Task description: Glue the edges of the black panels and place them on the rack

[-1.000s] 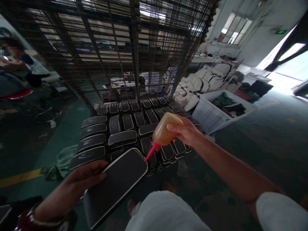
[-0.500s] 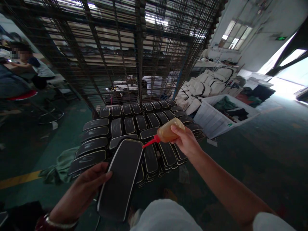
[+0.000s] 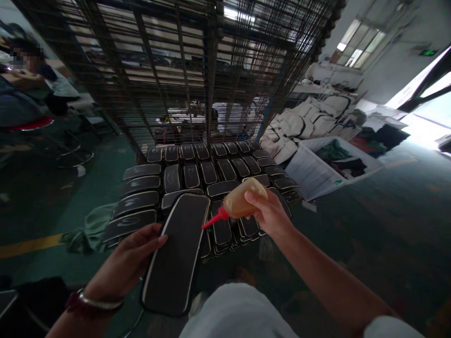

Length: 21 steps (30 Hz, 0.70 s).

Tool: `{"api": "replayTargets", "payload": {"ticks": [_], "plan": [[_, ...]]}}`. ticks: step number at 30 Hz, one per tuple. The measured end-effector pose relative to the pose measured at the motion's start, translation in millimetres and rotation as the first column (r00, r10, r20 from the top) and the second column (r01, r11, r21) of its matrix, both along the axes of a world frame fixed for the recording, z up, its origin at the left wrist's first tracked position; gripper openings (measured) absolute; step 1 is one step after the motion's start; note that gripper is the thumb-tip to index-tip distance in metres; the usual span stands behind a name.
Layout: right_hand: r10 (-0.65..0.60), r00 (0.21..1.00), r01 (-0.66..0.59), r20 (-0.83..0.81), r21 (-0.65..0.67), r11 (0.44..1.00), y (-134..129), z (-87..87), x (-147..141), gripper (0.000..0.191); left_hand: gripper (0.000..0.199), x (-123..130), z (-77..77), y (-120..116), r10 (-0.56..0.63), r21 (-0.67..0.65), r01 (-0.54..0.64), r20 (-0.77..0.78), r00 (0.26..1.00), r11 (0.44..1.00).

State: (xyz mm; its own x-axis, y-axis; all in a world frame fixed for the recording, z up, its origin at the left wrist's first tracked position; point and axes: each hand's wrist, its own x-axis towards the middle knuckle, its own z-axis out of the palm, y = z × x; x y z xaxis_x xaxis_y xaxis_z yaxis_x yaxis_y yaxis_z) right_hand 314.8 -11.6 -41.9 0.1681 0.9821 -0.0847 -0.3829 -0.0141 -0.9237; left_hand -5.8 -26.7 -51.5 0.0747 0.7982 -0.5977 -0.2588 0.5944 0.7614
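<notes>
Metal racking [image 3: 210, 75] fills upper centre behind stacked black panels [image 3: 136, 220], which a held panel [image 3: 176, 258] at lower centre partly hides; white bin [image 3: 310, 169] stands right, green cloth [image 3: 93, 230] lies lower left. Left hand [image 3: 137, 249], angled up and rightward, grips that panel's left edge; right hand [image 3: 270, 211] wraps an amber bottle [image 3: 243, 199] tilted down-left, red nozzle [image 3: 215, 218] at the panel's right edge. Green sign [image 3: 428, 53], upper right: lettering too small to read.

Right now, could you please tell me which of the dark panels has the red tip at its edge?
The panel held in the left hand: the red tip of the bottle is at its right edge; the other panels lie stacked beyond.
</notes>
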Motion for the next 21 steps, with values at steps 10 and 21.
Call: {"api": "replayTargets", "payload": {"ticks": [10, 21], "plan": [[0.119, 0.992, -0.120, 0.040, 0.016, 0.993, -30, 1.1, -16, 0.048, 0.034, 1, -4.8, 2, 0.052, 0.013, -0.052, 0.000, 0.999, 0.999], [0.208, 0.972, -0.211, 0.108, 0.019, 0.977, -61, -20.6, -19, 0.048, 0.018, 0, -6.0, 2, 0.161, -0.005, -0.161, -0.003, 0.987, 0.987]]}}
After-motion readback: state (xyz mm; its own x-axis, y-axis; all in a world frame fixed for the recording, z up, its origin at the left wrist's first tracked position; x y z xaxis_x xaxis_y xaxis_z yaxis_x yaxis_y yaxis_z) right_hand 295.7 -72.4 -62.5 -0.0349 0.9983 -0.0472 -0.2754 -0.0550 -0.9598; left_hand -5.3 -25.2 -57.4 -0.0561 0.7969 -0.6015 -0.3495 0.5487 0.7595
